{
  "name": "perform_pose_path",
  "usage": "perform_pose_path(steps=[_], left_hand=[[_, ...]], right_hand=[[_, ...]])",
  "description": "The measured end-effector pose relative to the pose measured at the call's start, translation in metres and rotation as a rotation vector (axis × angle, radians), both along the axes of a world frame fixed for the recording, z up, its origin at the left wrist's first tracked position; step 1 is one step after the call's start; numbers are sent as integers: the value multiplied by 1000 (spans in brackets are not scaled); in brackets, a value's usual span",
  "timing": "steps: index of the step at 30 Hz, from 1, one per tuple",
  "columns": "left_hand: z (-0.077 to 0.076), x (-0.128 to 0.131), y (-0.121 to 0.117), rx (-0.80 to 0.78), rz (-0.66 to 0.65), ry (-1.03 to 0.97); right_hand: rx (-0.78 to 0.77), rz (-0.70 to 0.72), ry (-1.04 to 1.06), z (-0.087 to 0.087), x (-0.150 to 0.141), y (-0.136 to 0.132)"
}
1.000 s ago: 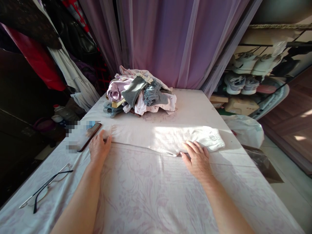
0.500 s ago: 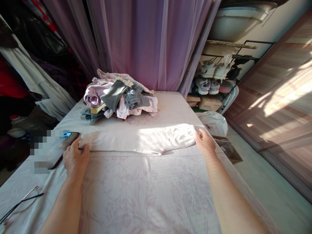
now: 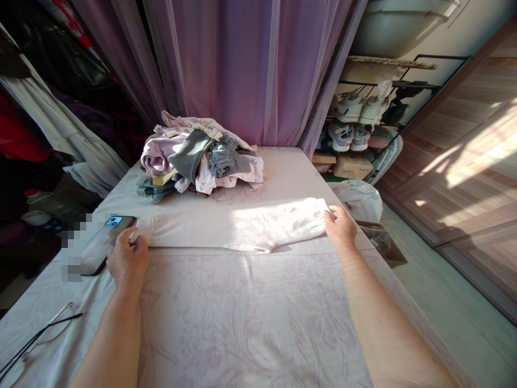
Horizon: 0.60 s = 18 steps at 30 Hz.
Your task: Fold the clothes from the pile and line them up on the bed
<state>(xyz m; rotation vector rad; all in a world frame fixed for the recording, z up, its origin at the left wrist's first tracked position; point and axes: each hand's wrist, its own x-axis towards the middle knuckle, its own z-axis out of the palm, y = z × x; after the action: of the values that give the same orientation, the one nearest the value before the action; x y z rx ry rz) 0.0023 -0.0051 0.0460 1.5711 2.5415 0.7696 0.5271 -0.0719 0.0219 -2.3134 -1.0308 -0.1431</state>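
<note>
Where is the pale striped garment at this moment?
In the head view, the pale striped garment lies across the table, in front of the clothes pile, its left end in the left hand and its right end in the right hand.

A table (image 3: 299, 167) draped in a white cloth with faint mauve flowers (image 3: 250, 307) carries a heaped pile of purple, grey and pink fabric clothes (image 3: 191, 153) at its far end. Nearer, a long white ribbed-fabric garment (image 3: 202, 231) stretches crosswise, partly sunlit. At the left lie a dark-edged rectangular smartphone (image 3: 100, 245) and, nearer still, thin-framed eyeglasses with dark temples (image 3: 48, 325).
</note>
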Motion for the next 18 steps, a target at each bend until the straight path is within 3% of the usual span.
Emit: perform_pose_path(steps=[4,13,18], left_hand=[[-2,-2,1,-76,-51,9],[-9,-5,0,9,-22,-51],[-11,-7,1,12,-29,-75]], right_hand=[[-60,-6,39,-7,-3,-2],[71,-64,66,-16,-5,-6],[49,-54,58,-18,-2,-5]])
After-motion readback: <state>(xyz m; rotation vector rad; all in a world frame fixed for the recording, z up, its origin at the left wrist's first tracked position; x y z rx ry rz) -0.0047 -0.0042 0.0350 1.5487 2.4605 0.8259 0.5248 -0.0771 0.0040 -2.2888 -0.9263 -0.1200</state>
